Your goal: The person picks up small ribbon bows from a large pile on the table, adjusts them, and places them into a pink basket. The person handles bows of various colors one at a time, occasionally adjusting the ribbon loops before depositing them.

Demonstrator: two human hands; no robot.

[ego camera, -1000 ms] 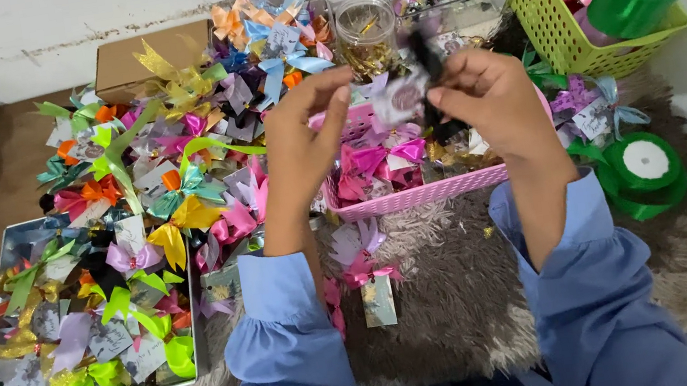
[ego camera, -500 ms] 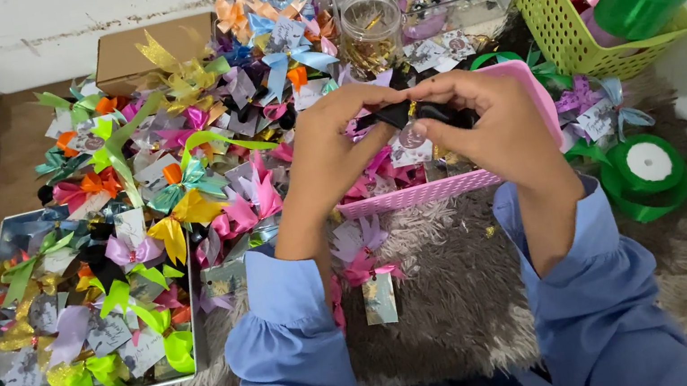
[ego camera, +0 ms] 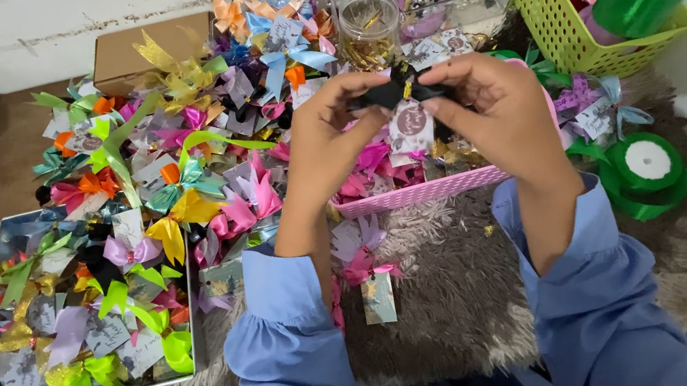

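Pink basket (ego camera: 416,194) holds bows; hands pinch black bow (ego camera: 397,88).

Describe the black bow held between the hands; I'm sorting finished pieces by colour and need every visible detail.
The black bow is a small ribbon bow, dark and slightly glossy, with a gold-coloured bit at its centre. It is held level above the pink basket, pinched at one end by the left hand and at the other by the right hand. A small round-printed tag hangs just below it. Its loops are largely hidden by fingertips, so their exact shape cannot be told.
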